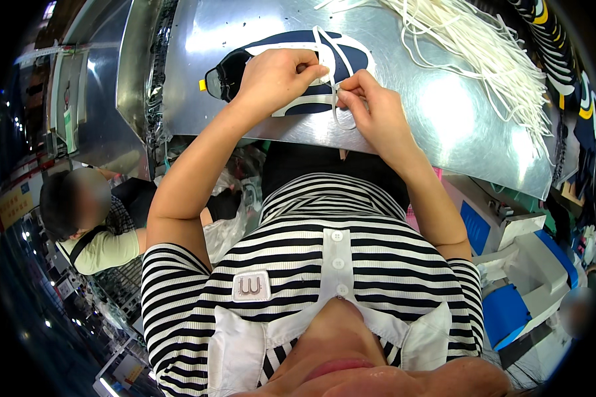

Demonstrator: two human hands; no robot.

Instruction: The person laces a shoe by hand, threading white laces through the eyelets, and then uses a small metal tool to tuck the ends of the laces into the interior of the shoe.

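Note:
A navy shoe [351,51] with white trim lies on its side on the metal table, its black-lined opening and yellow tab toward the left. White shoelace [333,41] loops across its lacing area and hangs past the near side. My left hand [278,78] rests over the middle of the shoe, thumb and fingers closed at the white lacing edge; its grip is partly hidden. Just right of it, my right hand [376,112] pinches the shoelace between thumb and forefinger, close to the shoe's near edge.
A big bundle of white laces [473,63] spreads over the right of the metal table [384,135]. Dark shoes with white and yellow stripes [555,56] line the far right. A blue and grey machine [510,308] stands at lower right; another person [102,258] sits at left.

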